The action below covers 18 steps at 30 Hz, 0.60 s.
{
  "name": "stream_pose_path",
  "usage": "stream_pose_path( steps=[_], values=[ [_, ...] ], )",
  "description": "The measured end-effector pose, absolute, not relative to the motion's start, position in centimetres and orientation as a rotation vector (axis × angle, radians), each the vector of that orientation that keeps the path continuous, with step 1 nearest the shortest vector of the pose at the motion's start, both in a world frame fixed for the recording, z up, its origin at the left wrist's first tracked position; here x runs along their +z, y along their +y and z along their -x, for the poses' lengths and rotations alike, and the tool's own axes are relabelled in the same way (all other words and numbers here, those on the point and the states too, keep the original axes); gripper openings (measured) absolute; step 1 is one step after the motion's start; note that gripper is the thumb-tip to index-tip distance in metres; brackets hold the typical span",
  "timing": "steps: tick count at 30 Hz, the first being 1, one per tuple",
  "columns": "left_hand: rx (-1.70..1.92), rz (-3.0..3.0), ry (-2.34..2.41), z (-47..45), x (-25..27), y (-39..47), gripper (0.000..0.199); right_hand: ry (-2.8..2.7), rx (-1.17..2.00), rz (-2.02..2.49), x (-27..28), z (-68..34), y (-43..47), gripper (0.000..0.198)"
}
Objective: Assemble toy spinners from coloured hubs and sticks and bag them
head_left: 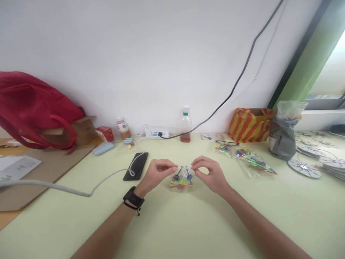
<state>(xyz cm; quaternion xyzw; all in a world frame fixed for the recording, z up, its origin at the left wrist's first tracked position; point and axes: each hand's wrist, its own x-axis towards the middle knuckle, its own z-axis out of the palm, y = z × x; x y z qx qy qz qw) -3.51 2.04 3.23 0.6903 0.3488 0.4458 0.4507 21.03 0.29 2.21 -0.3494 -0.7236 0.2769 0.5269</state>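
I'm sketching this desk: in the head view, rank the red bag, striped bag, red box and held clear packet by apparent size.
1. Red bag, partly cropped
2. Striped bag
3. Clear packet
4. Red box

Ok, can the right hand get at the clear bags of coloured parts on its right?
Likely yes: nothing visible blocks the way from the right hand to those clear bags, though it pinches another clear bag.

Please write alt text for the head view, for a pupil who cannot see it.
A person's bare left hand and right hand pinch the upper corners of a small clear plastic bag holding colourful pieces at a pale green table. Behind stand a white-capped clear bottle and a red and yellow striped bag.
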Motion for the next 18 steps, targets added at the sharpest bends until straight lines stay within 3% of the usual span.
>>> stream_pose_path(
  steps=[3,12,18],
  values=[
    [1.094,-1.670,0.870,3.13,3.30,1.80,0.020,-1.781,0.637,0.837,2.35,-20.53,-0.36,0.009],
    [0.936,-2.106,1.010,2.82,4.20,1.42,0.027,-1.995,0.703,0.950,2.50,-21.20,0.24,0.031],
    [0.922,-2.017,0.955,2.43,3.30,1.18,0.025,-2.038,0.725,0.950,2.92,-21.10,-0.12,0.042]
  ],
)
